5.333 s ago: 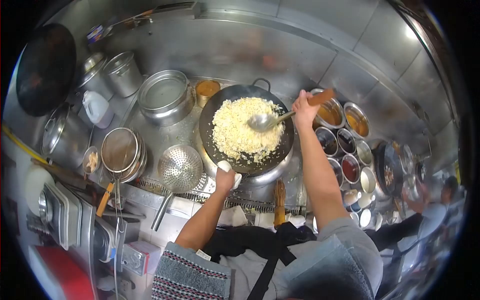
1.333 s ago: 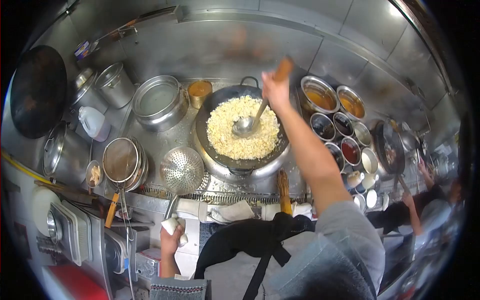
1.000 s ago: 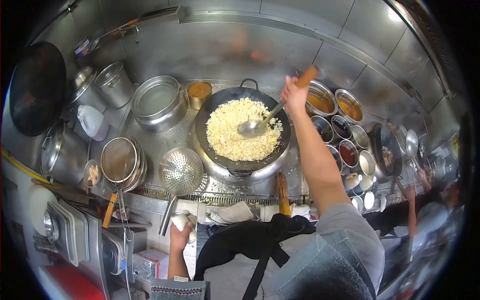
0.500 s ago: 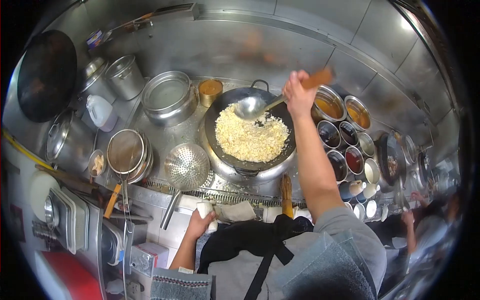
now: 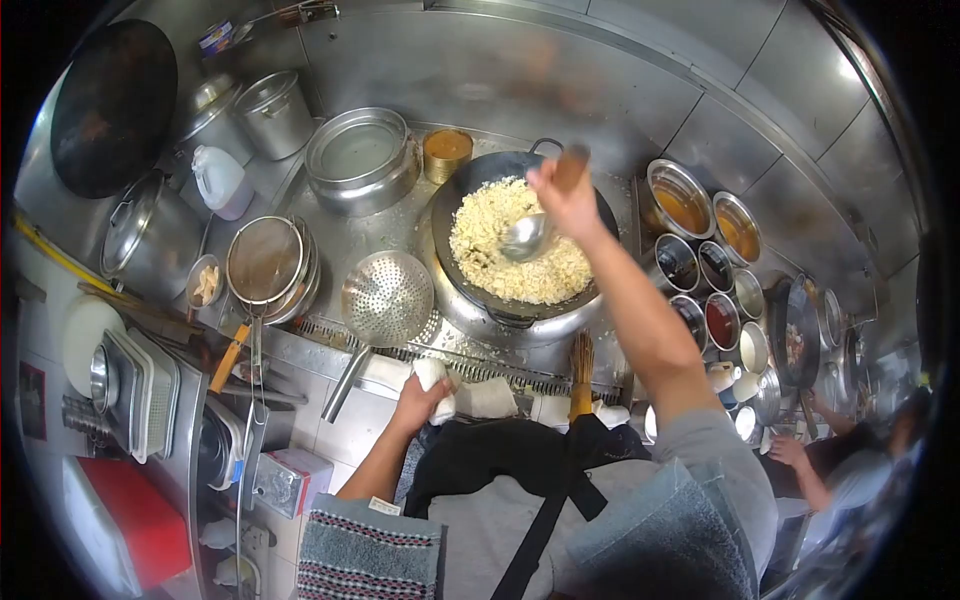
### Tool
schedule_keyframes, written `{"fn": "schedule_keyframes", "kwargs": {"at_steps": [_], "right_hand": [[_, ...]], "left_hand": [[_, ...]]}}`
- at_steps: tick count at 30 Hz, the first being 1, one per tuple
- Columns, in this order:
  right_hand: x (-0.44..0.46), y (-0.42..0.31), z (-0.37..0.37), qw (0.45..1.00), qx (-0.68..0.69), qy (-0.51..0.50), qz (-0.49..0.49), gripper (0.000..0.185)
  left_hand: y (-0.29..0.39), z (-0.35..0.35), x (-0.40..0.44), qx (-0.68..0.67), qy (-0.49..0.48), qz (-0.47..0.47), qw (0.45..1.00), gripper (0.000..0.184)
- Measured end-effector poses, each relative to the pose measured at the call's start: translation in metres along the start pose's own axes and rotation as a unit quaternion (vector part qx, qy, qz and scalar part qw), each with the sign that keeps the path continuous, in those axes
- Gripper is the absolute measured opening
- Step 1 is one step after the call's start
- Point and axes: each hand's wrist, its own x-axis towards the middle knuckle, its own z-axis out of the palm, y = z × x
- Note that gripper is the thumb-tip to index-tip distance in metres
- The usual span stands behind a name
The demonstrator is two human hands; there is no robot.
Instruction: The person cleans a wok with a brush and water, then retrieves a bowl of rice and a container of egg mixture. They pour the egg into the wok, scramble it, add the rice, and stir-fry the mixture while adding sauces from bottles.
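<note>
My right hand (image 5: 566, 203) is closed around the wooden handle of a metal ladle (image 5: 525, 240), over the wok. The ladle's bowl sits in a heap of yellowish fried rice (image 5: 540, 280). This rice spreads across the black wok (image 5: 452, 235), which rests on a round metal burner ring. Near the counter's front edge, my left hand (image 5: 422, 402) grips a folded white cloth (image 5: 433, 377). A perforated strainer ladle (image 5: 388, 297) lies on the counter just above that hand, with its handle pointing toward me.
A metal pot of liquid (image 5: 362, 165) and a tin can (image 5: 447, 155) stand behind the wok. Sauce containers (image 5: 681, 208) line the right side. A bamboo brush (image 5: 582, 370) lies at the front edge. Sieves (image 5: 266, 262) sit left. A co-worker (image 5: 850, 450) is at far right.
My right hand has moved left and lower over the wok, with the ladle steeper and its bowl nearer the rice's middle. The whole view has shifted slightly. My left hand still holds the cloth.
</note>
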Motion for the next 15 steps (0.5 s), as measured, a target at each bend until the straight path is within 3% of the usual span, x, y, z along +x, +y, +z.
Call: {"fn": "schedule_keyframes", "kwargs": {"at_steps": [2,3,4,5,6,7,9,11,13,15], "right_hand": [[0.008,-0.079,-0.013,0.999,-0.002,0.01,0.049,0.031],[0.004,-0.099,-0.023,1.0,-0.002,0.016,0.011,0.029],[-0.006,-0.117,-0.028,0.997,0.07,0.005,0.017,0.029],[-0.018,-0.125,-0.032,0.99,0.141,-0.001,0.028,0.03],[-0.018,-0.098,-0.018,0.99,0.088,0.07,0.082,0.029],[-0.014,-0.04,-0.004,0.992,0.056,0.11,0.04,0.029],[0.005,0.021,-0.014,0.986,0.132,0.099,0.032,0.028],[0.026,0.004,-0.032,0.984,0.13,0.12,0.035,0.028],[0.029,-0.054,-0.044,0.967,0.121,0.216,0.056,0.023],[0.01,-0.09,-0.066,0.975,0.164,0.152,0.007,0.023]], "left_hand": [[0.004,0.002,0.003,-0.025,0.02,0.001,0.999,0.023],[0.005,0.006,0.008,-0.057,0.041,0.004,0.998,0.024],[0.002,0.009,0.015,-0.066,0.073,0.016,0.995,0.028],[0.004,0.011,0.026,-0.132,0.037,-0.026,0.99,0.037],[0.006,0.017,0.035,-0.161,0.045,-0.049,0.985,0.039],[0.019,0.027,0.042,-0.188,0.051,-0.069,0.978,0.041],[0.013,0.04,0.068,-0.231,0.016,-0.071,0.97,0.049],[0.022,0.051,0.075,-0.226,0.021,-0.097,0.969,0.054],[0.022,0.058,0.088,-0.252,0.001,-0.109,0.962,0.048],[0.033,0.071,0.088,-0.269,0.011,-0.09,0.959,0.049]]}}
